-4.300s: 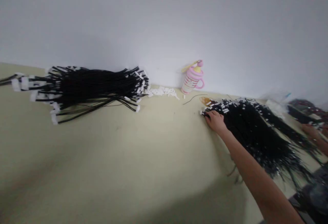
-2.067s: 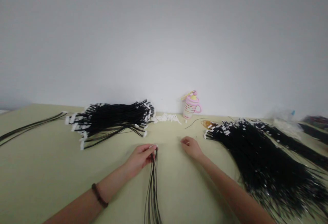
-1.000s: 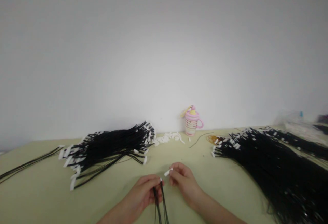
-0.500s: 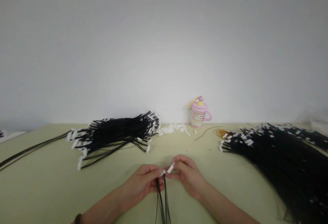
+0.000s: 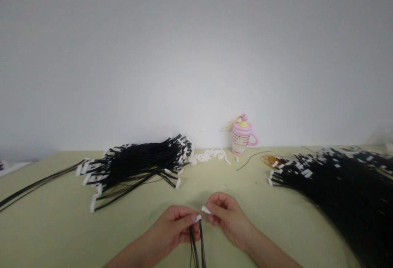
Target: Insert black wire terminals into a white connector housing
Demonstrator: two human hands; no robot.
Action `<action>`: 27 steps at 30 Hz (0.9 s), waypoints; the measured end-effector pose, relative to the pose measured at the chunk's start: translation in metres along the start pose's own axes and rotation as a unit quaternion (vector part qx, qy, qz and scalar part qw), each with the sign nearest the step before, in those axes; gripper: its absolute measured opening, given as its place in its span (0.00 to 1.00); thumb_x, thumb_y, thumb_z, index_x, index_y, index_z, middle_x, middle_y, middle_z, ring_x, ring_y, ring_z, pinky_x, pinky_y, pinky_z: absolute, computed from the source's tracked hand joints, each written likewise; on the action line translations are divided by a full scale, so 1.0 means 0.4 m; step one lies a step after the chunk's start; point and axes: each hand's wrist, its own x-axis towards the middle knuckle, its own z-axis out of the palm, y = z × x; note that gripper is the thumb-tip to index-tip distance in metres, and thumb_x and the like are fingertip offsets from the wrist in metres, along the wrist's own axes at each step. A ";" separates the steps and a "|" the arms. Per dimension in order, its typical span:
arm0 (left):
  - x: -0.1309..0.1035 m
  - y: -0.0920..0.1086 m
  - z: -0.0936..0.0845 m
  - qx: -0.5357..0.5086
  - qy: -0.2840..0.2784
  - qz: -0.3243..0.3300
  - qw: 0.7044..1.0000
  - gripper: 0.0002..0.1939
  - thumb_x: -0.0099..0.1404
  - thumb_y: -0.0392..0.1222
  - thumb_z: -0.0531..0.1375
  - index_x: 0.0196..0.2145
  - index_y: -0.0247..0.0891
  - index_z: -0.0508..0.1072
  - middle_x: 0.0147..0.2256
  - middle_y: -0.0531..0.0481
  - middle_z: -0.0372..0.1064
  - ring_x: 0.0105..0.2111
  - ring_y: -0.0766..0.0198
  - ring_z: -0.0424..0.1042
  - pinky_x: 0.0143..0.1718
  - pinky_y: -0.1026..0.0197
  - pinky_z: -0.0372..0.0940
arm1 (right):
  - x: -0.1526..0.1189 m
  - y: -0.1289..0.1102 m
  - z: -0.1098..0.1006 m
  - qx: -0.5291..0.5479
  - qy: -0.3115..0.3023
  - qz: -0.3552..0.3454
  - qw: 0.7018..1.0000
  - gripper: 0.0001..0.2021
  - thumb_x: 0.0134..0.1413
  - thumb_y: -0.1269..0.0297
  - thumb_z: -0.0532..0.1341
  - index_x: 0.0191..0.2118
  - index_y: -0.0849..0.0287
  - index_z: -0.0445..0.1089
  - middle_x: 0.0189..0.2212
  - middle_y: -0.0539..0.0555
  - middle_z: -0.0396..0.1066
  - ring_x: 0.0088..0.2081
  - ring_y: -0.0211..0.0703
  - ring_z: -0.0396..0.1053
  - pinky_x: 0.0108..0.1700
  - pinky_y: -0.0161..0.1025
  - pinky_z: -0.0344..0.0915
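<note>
My left hand (image 5: 173, 229) pinches a small white connector (image 5: 198, 218) between thumb and fingers. Black wires (image 5: 202, 247) run down from this connector and out of the bottom of the view. To its right, my right hand (image 5: 229, 217) is closed on a separate small white piece (image 5: 205, 209), with one end poking out towards the left hand. A gap lies between the two white parts. The finer shape of both is too blurred to make out.
Black wire bundles with white ends (image 5: 138, 159) lie at the left, and a larger pile of black wires (image 5: 337, 186) at the right. Small white pieces (image 5: 210, 154), a pink cup (image 5: 241, 137) and amber-coloured bands (image 5: 270, 161) lie near the wall.
The white piece in my right hand has turned from steeply slanted to nearly flat, its tip now pointing left. Both hands sit slightly lower in view; their grips remain closed.
</note>
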 end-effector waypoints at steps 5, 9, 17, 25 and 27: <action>0.003 -0.006 -0.008 0.002 0.001 -0.011 1.000 0.11 0.57 0.42 0.61 0.26 0.30 0.76 0.22 0.49 0.66 0.23 0.67 0.66 0.28 0.65 0.60 | 0.009 0.023 -0.016 -0.041 -0.004 0.011 0.999 0.16 0.35 0.58 0.69 0.23 0.64 0.65 0.12 0.47 0.63 0.14 0.29 0.56 0.17 0.28 0.48; 0.000 0.001 -0.010 0.026 0.013 -0.023 0.999 0.11 0.57 0.43 0.62 0.25 0.31 0.77 0.21 0.49 0.66 0.22 0.68 0.65 0.27 0.66 0.59 | 0.010 0.028 -0.017 -0.055 -0.010 0.015 0.998 0.17 0.34 0.57 0.69 0.24 0.64 0.64 0.12 0.47 0.63 0.13 0.29 0.58 0.17 0.28 0.49; -0.006 0.013 -0.004 0.056 0.018 -0.042 0.997 0.10 0.56 0.43 0.62 0.26 0.32 0.77 0.20 0.50 0.67 0.21 0.68 0.64 0.27 0.65 0.60 | 0.001 0.013 0.003 -0.063 -0.030 0.005 0.998 0.21 0.32 0.52 0.69 0.23 0.63 0.62 0.11 0.47 0.64 0.14 0.31 0.60 0.18 0.29 0.54; -0.008 0.036 0.023 0.092 0.059 -0.071 0.991 0.11 0.53 0.43 0.64 0.23 0.30 0.76 0.17 0.50 0.66 0.17 0.69 0.62 0.22 0.66 0.57 | -0.019 0.007 0.031 -0.064 -0.006 -0.014 0.998 0.22 0.32 0.48 0.68 0.23 0.63 0.61 0.11 0.47 0.64 0.14 0.31 0.60 0.17 0.28 0.54; -0.007 0.033 0.022 0.075 0.072 -0.060 0.993 0.10 0.53 0.42 0.64 0.23 0.30 0.76 0.17 0.50 0.66 0.17 0.70 0.62 0.22 0.66 0.57 | -0.023 0.005 0.037 -0.036 0.011 -0.019 0.999 0.23 0.34 0.46 0.66 0.25 0.62 0.61 0.12 0.46 0.63 0.15 0.32 0.62 0.17 0.28 0.56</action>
